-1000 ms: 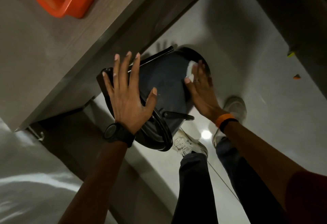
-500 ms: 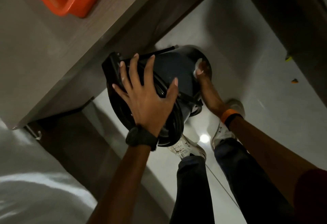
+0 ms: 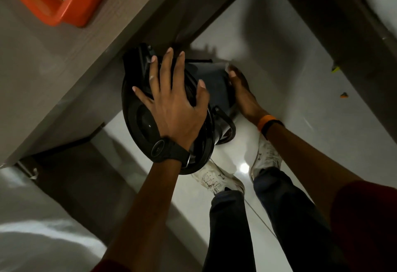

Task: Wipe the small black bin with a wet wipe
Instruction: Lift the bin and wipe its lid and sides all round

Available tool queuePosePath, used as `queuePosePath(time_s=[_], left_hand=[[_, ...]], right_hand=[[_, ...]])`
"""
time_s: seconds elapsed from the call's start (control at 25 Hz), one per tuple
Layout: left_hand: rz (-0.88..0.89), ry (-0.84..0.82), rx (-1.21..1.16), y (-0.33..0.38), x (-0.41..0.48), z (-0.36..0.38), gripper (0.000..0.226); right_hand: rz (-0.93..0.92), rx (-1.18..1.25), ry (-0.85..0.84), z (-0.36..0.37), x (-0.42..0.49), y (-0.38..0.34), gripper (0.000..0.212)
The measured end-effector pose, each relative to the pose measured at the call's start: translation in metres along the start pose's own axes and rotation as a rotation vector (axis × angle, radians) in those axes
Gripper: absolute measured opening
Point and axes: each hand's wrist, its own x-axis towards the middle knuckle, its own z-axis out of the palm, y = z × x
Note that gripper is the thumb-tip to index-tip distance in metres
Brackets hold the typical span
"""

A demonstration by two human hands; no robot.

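The small black bin (image 3: 211,82) is held off the floor, tipped so its lid end faces me. My left hand (image 3: 174,101) lies flat with spread fingers across the lid (image 3: 139,121), pressing the bin. My right hand (image 3: 242,93) reaches along the bin's right side toward its far end. Under those fingertips a white wet wipe (image 3: 226,65) shows only as a small corner. The bin's wire handle (image 3: 225,119) hangs at the lower right.
A grey wooden table edge (image 3: 90,56) runs right behind the bin, with an orange tray (image 3: 64,9) on it. A dark table leg (image 3: 354,35) stands at the right. My white shoes (image 3: 214,179) are on the glossy white floor below. Small orange and yellow scraps (image 3: 343,95) lie at right.
The bin has tipped further so its lid faces me. My left hand slid onto the lid. My right hand moved with the wipe toward the bin's far end.
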Motion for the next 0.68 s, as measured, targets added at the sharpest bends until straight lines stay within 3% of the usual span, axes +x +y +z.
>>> queuePosePath(time_s=[0.16,0.24,0.32,0.44,0.56,0.68], left_hand=[[-0.096,0.015,-0.043,0.013,0.012,0.001,0.067],[-0.151,0.173,-0.07,0.021,0.012,0.002,0.059],[-0.152,0.297,-0.094,0.027,0.001,0.005,0.053],[-0.079,0.112,-0.1,0.029,-0.047,0.013,0.077],[-0.001,-0.112,0.114,0.013,-0.098,0.016,0.104],[-0.093,-0.119,0.094,0.0,-0.109,0.01,0.107]], right_hand=[[-0.208,0.189,-0.176,0.008,-0.056,0.013,0.055],[-0.274,0.181,-0.196,0.009,-0.075,0.017,0.047],[-0.278,0.155,-0.131,0.008,-0.076,0.017,0.052],[-0.224,0.137,-0.126,0.007,-0.062,0.003,0.058],[-0.196,0.166,-0.181,0.007,-0.054,-0.009,0.066],[-0.22,0.268,-0.333,0.013,-0.059,-0.008,0.063]])
